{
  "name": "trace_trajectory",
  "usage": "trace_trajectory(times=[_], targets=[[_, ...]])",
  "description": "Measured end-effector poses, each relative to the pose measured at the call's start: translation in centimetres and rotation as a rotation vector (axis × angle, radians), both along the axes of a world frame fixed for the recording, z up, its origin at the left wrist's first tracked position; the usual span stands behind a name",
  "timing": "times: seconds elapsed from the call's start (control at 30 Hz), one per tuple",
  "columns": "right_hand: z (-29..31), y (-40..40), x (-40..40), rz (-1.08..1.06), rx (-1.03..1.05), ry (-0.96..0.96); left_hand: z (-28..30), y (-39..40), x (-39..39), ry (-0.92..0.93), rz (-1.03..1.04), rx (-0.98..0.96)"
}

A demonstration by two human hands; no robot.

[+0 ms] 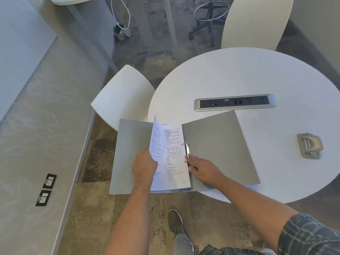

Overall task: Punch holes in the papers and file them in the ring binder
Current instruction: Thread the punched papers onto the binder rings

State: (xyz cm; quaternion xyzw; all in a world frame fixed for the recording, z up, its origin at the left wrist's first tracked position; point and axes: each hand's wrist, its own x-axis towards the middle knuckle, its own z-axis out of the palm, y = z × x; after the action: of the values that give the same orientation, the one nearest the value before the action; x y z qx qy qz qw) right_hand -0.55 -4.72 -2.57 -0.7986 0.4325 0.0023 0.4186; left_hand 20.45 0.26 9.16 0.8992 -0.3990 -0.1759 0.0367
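A grey ring binder (220,144) lies open at the near left edge of the round white table (248,74), its left cover hanging past the rim. Printed papers (173,159) sit on its left half, against the metal ring mechanism (186,150). My left hand (144,166) grips the papers' left edge, which is lifted and curled up. My right hand (202,169) rests on the binder with its fingertips at the lower ring and the papers' right edge. A metal hole punch (310,145) stands alone at the table's right.
A silver power and socket strip (234,102) is set into the tabletop behind the binder. One white chair (123,98) stands left of the table and another white chair (257,21) behind it. A stool base (209,21) is on the floor beyond. My shoe (175,221) is below.
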Motion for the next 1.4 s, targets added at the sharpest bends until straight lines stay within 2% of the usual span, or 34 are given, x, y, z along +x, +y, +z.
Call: trace_trajectory(times=[0.13, 0.27, 0.43, 0.57, 0.73, 0.9, 1.1, 1.17, 1.23, 1.3, 1.4], targets=[[-0.1, -0.5, 0.0, 0.028, 0.003, 0.016, 0.1, -0.2, -0.2, 0.012, 0.002, -0.014], [0.0, -0.7, -0.1, -0.038, 0.079, -0.023, 0.6, -0.8, -0.6, 0.18, 0.034, -0.067], [2.3, -0.7, -0.8, -0.345, 0.258, -0.312, 0.9, -2.3, -1.9, 0.559, 0.065, -0.2], [3.9, -1.5, -1.6, -0.446, 0.356, -0.618, 0.6, -3.5, -4.1, 0.804, 0.154, -0.315], [5.4, -2.3, -3.4, -0.479, 0.425, -0.72, -0.2, -4.6, -7.5, 0.991, 0.171, -0.334], [5.1, -2.9, -5.8, -0.483, 0.556, -0.693, -2.7, -4.7, -10.8, 0.919, 0.022, -0.273], [4.6, -3.2, -8.5, -0.58, 0.597, -0.646, -4.2, -4.5, -13.2, 0.897, -0.15, -0.092], [4.0, -3.2, -9.3, -0.636, 0.527, -0.622, -4.7, -4.3, -13.5, 0.916, -0.175, -0.052], [2.8, -3.4, -10.0, -0.704, 0.403, -0.486, -5.2, -4.1, -13.5, 0.885, -0.204, -0.06], [2.1, -3.5, -10.6, -0.749, 0.316, -0.338, -5.8, -3.9, -13.0, 0.774, -0.208, -0.129], [2.3, -4.1, -11.0, -0.791, 0.175, -0.158, -6.8, -3.7, -11.6, 0.569, -0.102, -0.254]])
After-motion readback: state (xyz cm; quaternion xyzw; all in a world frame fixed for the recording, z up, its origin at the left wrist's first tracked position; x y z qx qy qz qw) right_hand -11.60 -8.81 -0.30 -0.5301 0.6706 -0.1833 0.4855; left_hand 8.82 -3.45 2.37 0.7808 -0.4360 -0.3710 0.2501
